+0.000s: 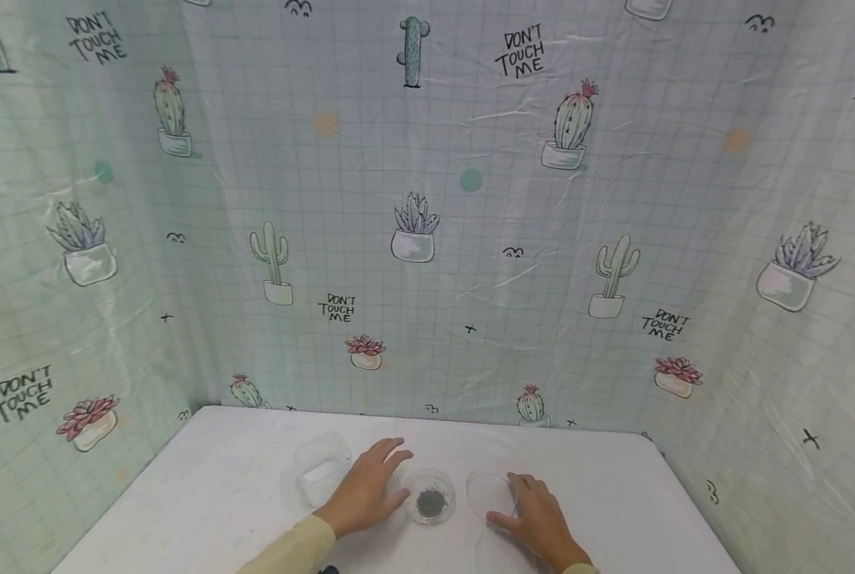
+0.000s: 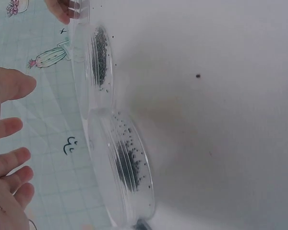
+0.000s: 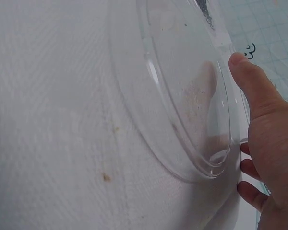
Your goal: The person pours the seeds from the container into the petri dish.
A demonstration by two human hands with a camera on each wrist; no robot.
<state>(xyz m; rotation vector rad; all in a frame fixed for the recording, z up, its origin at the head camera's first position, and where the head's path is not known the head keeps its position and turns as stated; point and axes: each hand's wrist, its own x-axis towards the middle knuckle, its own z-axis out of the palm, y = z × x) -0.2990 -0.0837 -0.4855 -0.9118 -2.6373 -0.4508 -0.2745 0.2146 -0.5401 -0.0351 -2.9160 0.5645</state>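
In the head view a clear round dish with dark granules (image 1: 431, 502) stands on the white table between the hands. My left hand (image 1: 366, 490) hovers at its left, fingers spread and palm empty. The left wrist view shows two clear dishes side by side, a nearer granule dish (image 2: 127, 167) and a farther one (image 2: 100, 57), with a gap to the left fingers (image 2: 21, 86). On the right, my right hand (image 1: 538, 518) lies beside an empty clear dish (image 1: 486, 496), thumb and fingertips right at its rim, loosely spread. Another clear dish (image 3: 187, 96) stands nearer the body.
A clear container (image 1: 323, 466) with something white stands left of the left hand. A dark item (image 2: 143, 225) peeks in beside the nearer granule dish. A few dark specks (image 2: 198, 75) dot the table. Cactus-print curtains (image 1: 427, 279) enclose the table's back and sides.
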